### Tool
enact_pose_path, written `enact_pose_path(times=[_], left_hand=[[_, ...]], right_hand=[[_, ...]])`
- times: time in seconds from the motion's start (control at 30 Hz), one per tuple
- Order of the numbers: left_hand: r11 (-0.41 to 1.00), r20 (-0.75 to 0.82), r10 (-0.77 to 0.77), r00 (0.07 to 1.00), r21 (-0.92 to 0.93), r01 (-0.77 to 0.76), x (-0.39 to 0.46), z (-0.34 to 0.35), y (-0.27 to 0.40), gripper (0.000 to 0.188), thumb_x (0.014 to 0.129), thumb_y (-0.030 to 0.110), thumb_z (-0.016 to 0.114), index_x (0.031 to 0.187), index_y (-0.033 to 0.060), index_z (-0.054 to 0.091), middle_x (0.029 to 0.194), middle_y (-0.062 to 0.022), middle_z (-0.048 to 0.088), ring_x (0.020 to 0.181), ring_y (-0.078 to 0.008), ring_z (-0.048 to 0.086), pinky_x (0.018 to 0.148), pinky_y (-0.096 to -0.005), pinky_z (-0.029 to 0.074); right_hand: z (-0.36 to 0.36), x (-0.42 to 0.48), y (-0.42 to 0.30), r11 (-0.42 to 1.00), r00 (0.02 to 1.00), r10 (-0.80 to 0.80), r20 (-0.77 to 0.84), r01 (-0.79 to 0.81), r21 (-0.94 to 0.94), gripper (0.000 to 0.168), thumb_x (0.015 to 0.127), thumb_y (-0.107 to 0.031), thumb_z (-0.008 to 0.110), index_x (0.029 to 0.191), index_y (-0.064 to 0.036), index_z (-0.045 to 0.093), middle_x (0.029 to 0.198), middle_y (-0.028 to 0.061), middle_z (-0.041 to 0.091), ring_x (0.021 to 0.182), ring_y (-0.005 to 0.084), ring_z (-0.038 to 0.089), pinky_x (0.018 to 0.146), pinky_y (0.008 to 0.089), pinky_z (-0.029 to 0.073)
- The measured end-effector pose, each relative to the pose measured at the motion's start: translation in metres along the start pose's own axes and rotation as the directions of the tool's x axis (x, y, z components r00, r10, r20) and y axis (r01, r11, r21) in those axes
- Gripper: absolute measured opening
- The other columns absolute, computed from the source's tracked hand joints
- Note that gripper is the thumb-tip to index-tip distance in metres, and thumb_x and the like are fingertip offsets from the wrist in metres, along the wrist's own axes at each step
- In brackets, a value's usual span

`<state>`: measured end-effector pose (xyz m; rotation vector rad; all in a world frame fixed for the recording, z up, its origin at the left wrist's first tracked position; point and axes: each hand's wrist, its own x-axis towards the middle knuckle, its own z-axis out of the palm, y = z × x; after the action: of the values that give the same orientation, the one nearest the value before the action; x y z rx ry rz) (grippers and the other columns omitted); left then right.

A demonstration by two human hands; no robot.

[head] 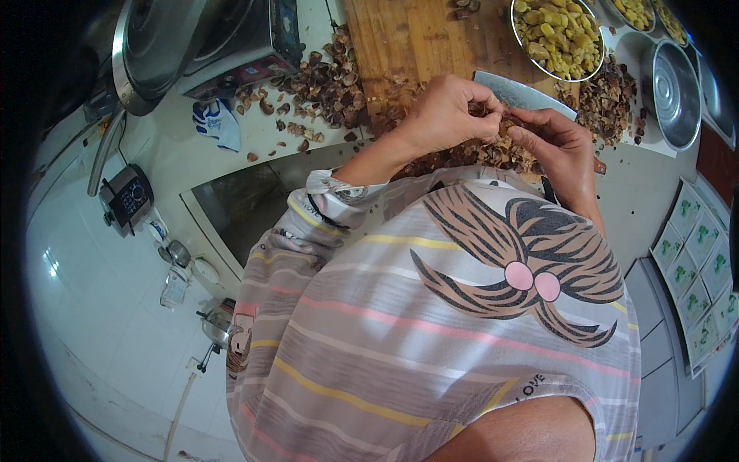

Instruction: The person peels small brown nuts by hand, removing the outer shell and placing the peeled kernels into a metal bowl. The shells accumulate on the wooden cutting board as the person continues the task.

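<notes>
My left hand point(456, 112) and my right hand point(557, 144) meet above a heap of brown nut shells point(479, 156), near the front edge of a wooden cutting board point(404, 40). The fingertips of both hands pinch a small brown piece, probably a chestnut, mostly hidden by the fingers. Just behind my hands lies a wide metal blade point(525, 95), flat on the board. A metal bowl full of peeled yellow chestnuts point(557, 37) stands at the board's right corner.
Loose shells point(332, 86) lie left of the board, and another shell heap point(609, 101) lies right of it. An empty metal bowl point(672, 95) stands at the right. A blue and white glove point(217, 124) lies at the left, beside a stove point(236, 52) and a pan point(153, 52).
</notes>
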<state>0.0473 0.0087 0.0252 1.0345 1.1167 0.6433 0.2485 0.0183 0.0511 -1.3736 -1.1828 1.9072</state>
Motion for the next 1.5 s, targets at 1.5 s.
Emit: enact_pose_path(times=[1.5], left_hand=[[0.901, -0.078, -0.124, 0.989, -0.426, 0.080, 0.007, 0.013, 0.010, 0.020, 0.090, 0.013, 0.063, 0.102, -0.0037, 0.065, 0.089, -0.0077, 0.066, 0.077, -0.0120, 0.065, 0.068, -0.0212, 0.054]], right_hand=[[-0.014, 0.013, 0.008, 0.934, 0.998, 0.010, -0.065, 0.014, 0.358, 0.024, 0.089, -0.007, 0.063, 0.112, 0.001, 0.061, 0.104, 0.0068, 0.065, 0.093, 0.0126, 0.063, 0.082, 0.0274, 0.052]])
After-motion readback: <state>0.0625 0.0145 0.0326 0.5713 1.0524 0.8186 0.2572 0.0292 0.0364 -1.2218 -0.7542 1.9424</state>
